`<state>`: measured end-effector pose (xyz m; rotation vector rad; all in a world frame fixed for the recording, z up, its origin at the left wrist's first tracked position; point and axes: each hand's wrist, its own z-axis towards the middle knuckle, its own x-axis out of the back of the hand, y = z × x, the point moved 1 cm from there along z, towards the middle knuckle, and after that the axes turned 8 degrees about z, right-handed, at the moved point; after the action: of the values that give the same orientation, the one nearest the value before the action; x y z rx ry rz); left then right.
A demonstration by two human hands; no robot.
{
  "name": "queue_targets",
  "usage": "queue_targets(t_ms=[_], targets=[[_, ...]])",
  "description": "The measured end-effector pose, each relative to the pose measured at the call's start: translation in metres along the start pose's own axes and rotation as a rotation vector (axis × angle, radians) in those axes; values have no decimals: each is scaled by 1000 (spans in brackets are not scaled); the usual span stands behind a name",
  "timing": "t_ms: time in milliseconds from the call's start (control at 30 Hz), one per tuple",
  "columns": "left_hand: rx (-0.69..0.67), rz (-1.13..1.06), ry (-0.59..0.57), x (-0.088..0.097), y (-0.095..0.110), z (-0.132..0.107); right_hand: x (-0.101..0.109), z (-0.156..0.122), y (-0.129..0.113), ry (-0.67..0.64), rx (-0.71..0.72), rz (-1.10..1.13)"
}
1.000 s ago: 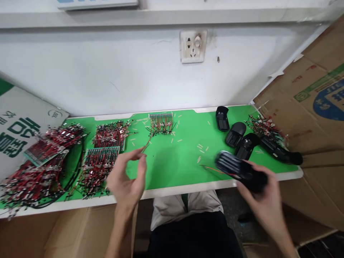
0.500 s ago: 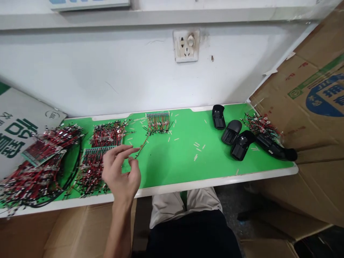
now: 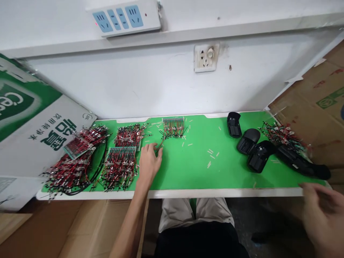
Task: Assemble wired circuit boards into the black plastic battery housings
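My left hand (image 3: pixel 149 160) is over the green tabletop, palm down, thumb and forefinger a little apart. A thin loose wire (image 3: pixel 161 143) lies at their tips; its near end is partly hidden by the fingers. Just beyond is a small circuit-board strip with red and black wires (image 3: pixel 173 127). Left of the hand lie a wired board panel (image 3: pixel 120 166) and another wired bundle (image 3: pixel 129 136) behind it. My right hand (image 3: pixel 324 216) is blurred at the lower right, in front of the table's edge, fingers bent. Whether it holds anything is unclear.
A large heap of wired boards (image 3: pixel 71 166) and a black cable lie at the left. Several black plastic shells (image 3: pixel 248 141) and more wired parts (image 3: pixel 282 135) lie at the right. Pale slips (image 3: pixel 211 154) dot the green surface (image 3: pixel 185 172). Cartons (image 3: pixel 319 107) flank the table.
The view has shifted left and up. My left hand has come down to the loose wire with its fingers closer together. My right hand has come into view at lower right.
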<state>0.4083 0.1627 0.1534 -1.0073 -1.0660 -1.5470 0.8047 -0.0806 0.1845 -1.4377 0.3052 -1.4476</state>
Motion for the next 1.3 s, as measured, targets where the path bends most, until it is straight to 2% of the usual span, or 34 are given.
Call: queue_targets(t_ms=[67,167,233,333,400,500,600,733,833,933,1000,1067,1233,1300], targets=[[10,3,-12,-2,0,-1,-15,6,-5,-42,-16,1],[46,-64,-20,0,-7,-15,-35,13,-7,-160,46,15],[51,-134,-49,5,-14,-28,-42,18,-3,-185,84,35],[-18,-196,-115,14,-20,-42,-49,24,0,-190,153,34],[-79,-168,-105,20,-18,-43,-55,28,-5,-205,217,46],[-132,-88,-23,22,-3,-33,-73,38,-25,-272,307,134],[-164,-59,-56,13,21,-17,-102,63,-52,-329,414,224],[-152,-32,-126,-3,49,-1,-151,118,-88,-323,610,104],[-127,-43,-128,-7,55,1,-188,158,-102,-429,611,-53],[-98,-133,-144,-7,51,-3,-215,174,-107,-599,520,-203],[-82,-166,-151,-8,44,-6,-226,168,-107,-638,482,-279],[-80,-164,-161,-7,37,-8,-231,152,-107,-653,505,-312],[-105,-114,-222,-2,31,-9,-225,83,-109,-706,681,-207],[-123,-57,-227,2,34,-11,-219,56,-109,-709,681,-159]])
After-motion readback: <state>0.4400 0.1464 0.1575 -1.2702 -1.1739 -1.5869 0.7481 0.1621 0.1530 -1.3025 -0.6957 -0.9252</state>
